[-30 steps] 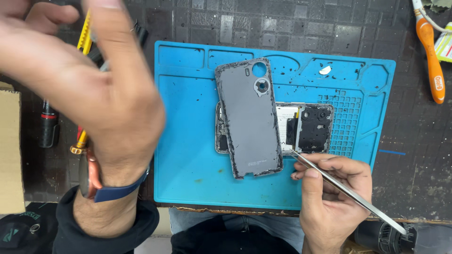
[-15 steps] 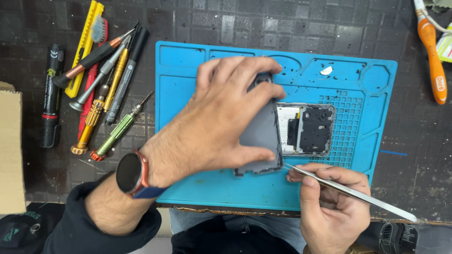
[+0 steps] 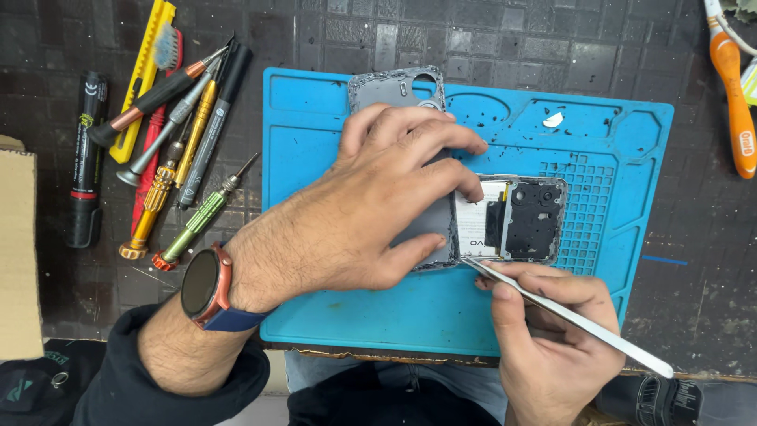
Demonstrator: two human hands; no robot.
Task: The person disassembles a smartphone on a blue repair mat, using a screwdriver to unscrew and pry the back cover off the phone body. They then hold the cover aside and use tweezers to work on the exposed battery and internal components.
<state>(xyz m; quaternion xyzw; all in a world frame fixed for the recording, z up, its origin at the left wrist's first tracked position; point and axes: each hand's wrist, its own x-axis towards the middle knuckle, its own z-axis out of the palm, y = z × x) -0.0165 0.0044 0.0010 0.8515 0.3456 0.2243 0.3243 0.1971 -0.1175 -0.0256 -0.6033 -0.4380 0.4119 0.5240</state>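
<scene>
A strip of brown cardboard (image 3: pixel 17 252) lies at the far left edge of the dark desk (image 3: pixel 694 300), beside a row of tools: a black marker (image 3: pixel 83 158), a yellow utility knife (image 3: pixel 142 75), a red-handled brush (image 3: pixel 158 102) and several screwdrivers (image 3: pixel 185 205) fanned out just left of a blue repair mat (image 3: pixel 378 315). On the mat, the left hand (image 3: pixel 371 205), a round watch (image 3: pixel 203 285) on its wrist, lies flat with fingers spread over a grey phone back cover (image 3: pixel 394 88), the cover's camera cutout showing at the far edge above the knuckles. Just right of the fingertips, the opened phone (image 3: pixel 520 221) sits with its black inner plate exposed. Nearer the viewer, the right hand (image 3: pixel 552 331) pinches a slim metal pry tool (image 3: pixel 568 315), its tip touching the phone's near edge. An orange-handled tool (image 3: pixel 733 95) rests at the far right of the desk
</scene>
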